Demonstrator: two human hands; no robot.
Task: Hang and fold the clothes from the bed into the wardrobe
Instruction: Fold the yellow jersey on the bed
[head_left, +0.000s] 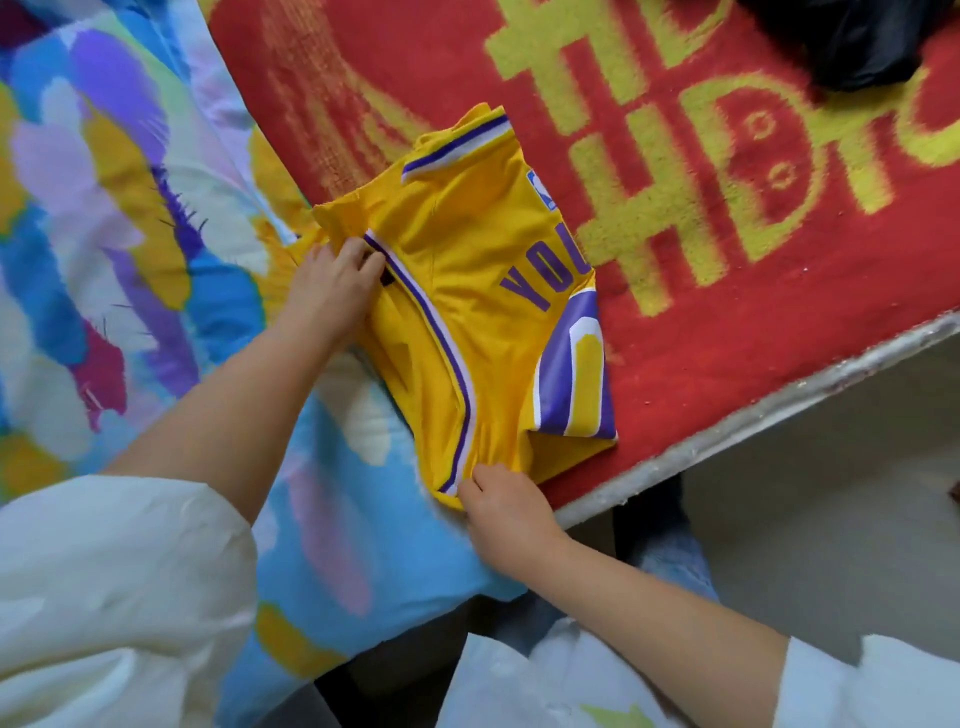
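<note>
A yellow jersey (483, 291) with purple and white trim lies folded on the bed, partly on a red blanket (727, 322) with large yellow-green characters woven into it and partly on a quilt (104, 234) printed in blue, purple, yellow and white brush-like patches. The jersey shows purple letters on its front, cut off by the fold, and part of a big purple and white number near its right edge; a striped band lies across its far end. The left hand (332, 291) rests on the jersey's left side, its fingers curled over the purple and white edging and pinching the cloth there. The right hand (506, 501) is at the jersey's near corner, its thumb and fingers closed on the hem where the striped edge ends, so that the cloth bunches slightly under the grip. Both forearms are bare, and loose white sleeves (114, 571) are pushed up towards the elbows. The red blanket reaches to the edge of the bed, where a pale border (779, 405) runs diagonally; beyond it is a plain light floor (831, 493). A black garment (852, 41) lies crumpled on the red blanket at the far right, well apart from the jersey. The quilt hangs over the near side of the bed, between the two arms.
</note>
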